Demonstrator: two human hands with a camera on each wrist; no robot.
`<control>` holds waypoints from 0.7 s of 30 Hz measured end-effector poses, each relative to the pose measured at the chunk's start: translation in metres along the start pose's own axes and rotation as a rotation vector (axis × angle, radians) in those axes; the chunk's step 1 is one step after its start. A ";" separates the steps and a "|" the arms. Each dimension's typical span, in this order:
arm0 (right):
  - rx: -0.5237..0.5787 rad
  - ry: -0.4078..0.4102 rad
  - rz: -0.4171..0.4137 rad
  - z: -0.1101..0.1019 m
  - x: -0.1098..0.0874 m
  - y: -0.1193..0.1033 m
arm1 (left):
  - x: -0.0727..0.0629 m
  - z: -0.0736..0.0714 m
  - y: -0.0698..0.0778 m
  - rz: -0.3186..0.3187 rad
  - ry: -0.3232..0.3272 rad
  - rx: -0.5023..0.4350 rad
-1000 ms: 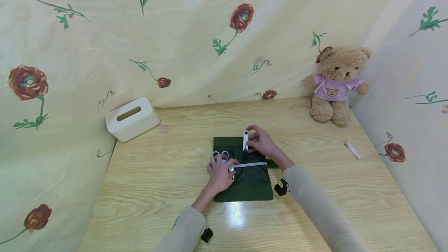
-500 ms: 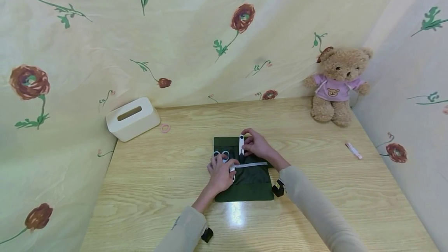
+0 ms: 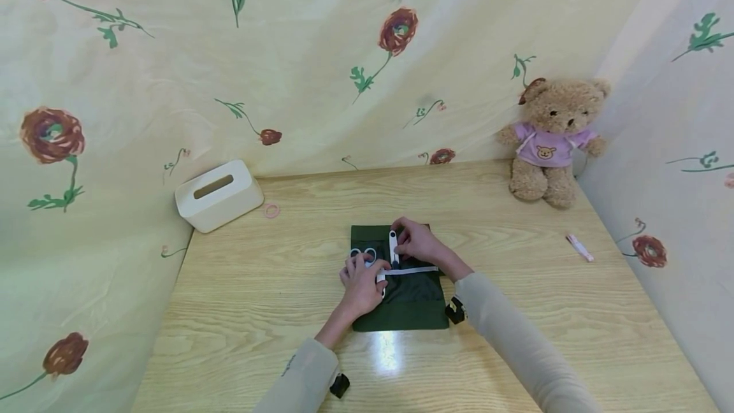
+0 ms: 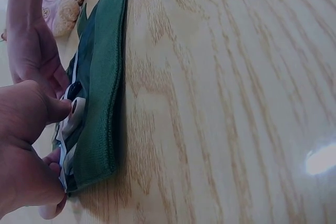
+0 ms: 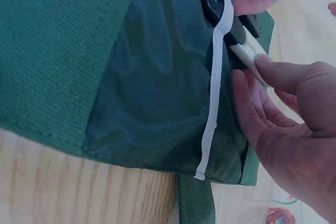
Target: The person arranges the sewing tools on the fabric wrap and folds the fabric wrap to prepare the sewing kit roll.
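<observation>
- Step in hand (judged): threading the white-and-black tool (image 3: 394,248) under the white elastic strap (image 5: 215,87) of the green pouch (image 3: 399,315). The tool lies over the far half of the pouch, right of the scissors (image 3: 370,253); its black end passes beneath the strap.
- Right hand (image 3: 421,242): partly closed, with thumb and fingers pinching the tool's white body on the far side of the strap.
- Left hand (image 3: 360,280): fingers bent over the strap beside the scissors loops, thumb against a second white piece (image 4: 77,115). Whether it grips either one cannot be told.
- Next move (judged): calls for a straight push along the tool's length — toward the near edge of the pouch — with the strap steadied, then release of the white body once the elastic bears on it.
- Tool: slim and straight, rigid in appearance; white shell with a rounded far end and a dark spot, smooth black near end.
- Strap: narrow, flat, ribbed lengthwise; attached at the pouch's right edge.
- Pouch: coarse matt weave along the near border; the darker inner panel is smooth, faintly shiny and puckered. A cloth tab (image 5: 197,203) projects from the right side.
- Scissors: two pale, rounded loops — blades not visible.
- Table (image 3: 258,311): pale wood grain, glossy enough to return a bright reflection.
</observation>
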State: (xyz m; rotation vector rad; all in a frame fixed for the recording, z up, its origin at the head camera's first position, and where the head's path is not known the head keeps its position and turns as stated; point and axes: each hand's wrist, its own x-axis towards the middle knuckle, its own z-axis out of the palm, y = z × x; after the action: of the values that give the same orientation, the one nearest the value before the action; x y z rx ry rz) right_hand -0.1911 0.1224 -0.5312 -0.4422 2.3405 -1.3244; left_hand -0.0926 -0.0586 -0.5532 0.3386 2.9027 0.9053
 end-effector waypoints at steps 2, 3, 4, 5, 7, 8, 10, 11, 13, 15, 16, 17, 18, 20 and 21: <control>-0.036 -0.003 -0.009 0.000 -0.001 -0.001 | 0.000 0.000 0.000 -0.002 0.000 -0.003; -0.053 -0.005 -0.010 0.000 -0.001 -0.002 | 0.000 0.000 0.000 -0.004 0.000 -0.002; -0.073 -0.006 -0.011 0.000 -0.001 -0.002 | 0.000 0.000 0.000 -0.005 -0.001 -0.002; -0.092 -0.007 -0.011 0.000 -0.001 -0.002 | 0.000 0.000 0.000 -0.005 0.001 -0.001; -0.130 -0.013 -0.011 0.000 -0.001 -0.003 | 0.001 0.000 0.000 -0.005 0.003 0.004; -0.145 -0.016 -0.009 0.000 -0.001 -0.003 | 0.001 0.000 0.000 -0.008 0.000 0.004; -0.162 -0.024 -0.002 0.000 -0.001 -0.003 | 0.001 0.001 0.000 -0.011 -0.002 0.001; -0.167 -0.028 0.000 -0.001 -0.001 -0.003 | 0.001 0.001 0.000 -0.012 -0.003 -0.002; -0.176 -0.036 0.001 -0.001 -0.001 -0.003 | 0.001 0.001 0.000 -0.019 -0.010 -0.008; -0.185 -0.044 -0.006 -0.001 -0.001 -0.002 | 0.001 0.001 0.000 -0.019 -0.011 -0.015; -0.189 -0.049 -0.010 -0.001 -0.002 -0.003 | 0.001 0.001 0.000 -0.016 -0.009 -0.018; -0.194 -0.054 -0.015 -0.001 -0.002 -0.003 | 0.001 0.001 0.000 -0.015 -0.009 -0.019; -0.199 -0.062 -0.018 -0.001 -0.002 -0.003 | 0.001 0.001 0.000 -0.013 -0.008 -0.021; -0.201 -0.075 -0.021 0.000 -0.003 -0.004 | 0.000 0.000 0.000 -0.007 -0.003 -0.028; -0.200 -0.080 -0.021 -0.001 -0.003 -0.004 | 0.000 0.000 0.000 -0.006 -0.002 -0.029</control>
State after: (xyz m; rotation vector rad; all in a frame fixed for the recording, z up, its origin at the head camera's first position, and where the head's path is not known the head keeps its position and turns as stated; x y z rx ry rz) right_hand -0.1882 0.1223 -0.5268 -0.5713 2.4170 -1.0653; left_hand -0.0928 -0.0586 -0.5534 0.3280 2.8847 0.9440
